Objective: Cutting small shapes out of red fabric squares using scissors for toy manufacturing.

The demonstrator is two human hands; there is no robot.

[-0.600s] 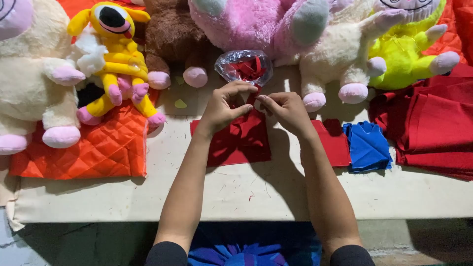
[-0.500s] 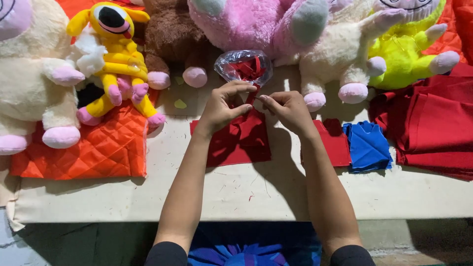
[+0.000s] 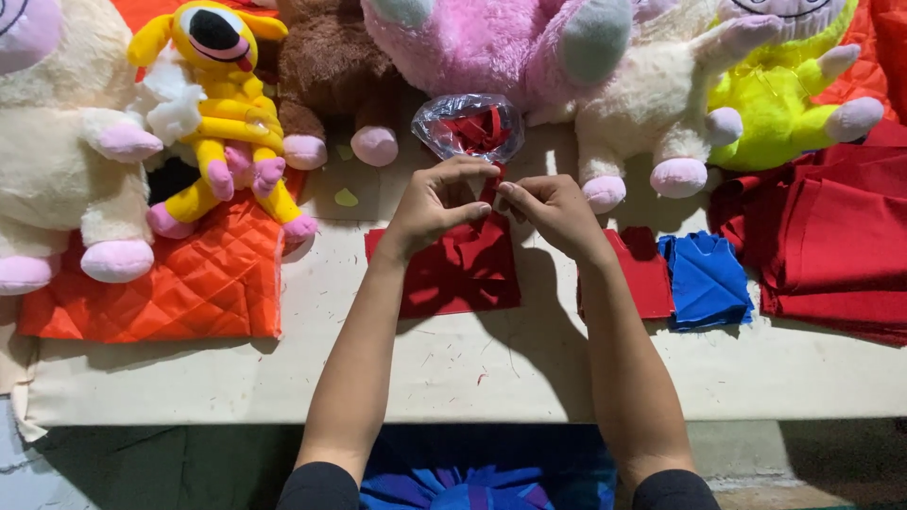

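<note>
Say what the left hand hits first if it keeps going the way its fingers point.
Probably the right hand: the left hand points at it across a small red piece pinched between them. Depth unclear.

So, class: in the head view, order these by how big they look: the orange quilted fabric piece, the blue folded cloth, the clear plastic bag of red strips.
1. Orange quilted fabric piece, clearly largest, though toys cover part of it.
2. Blue folded cloth.
3. Clear plastic bag of red strips; close to the blue cloth, so this order is unsure.
</note>
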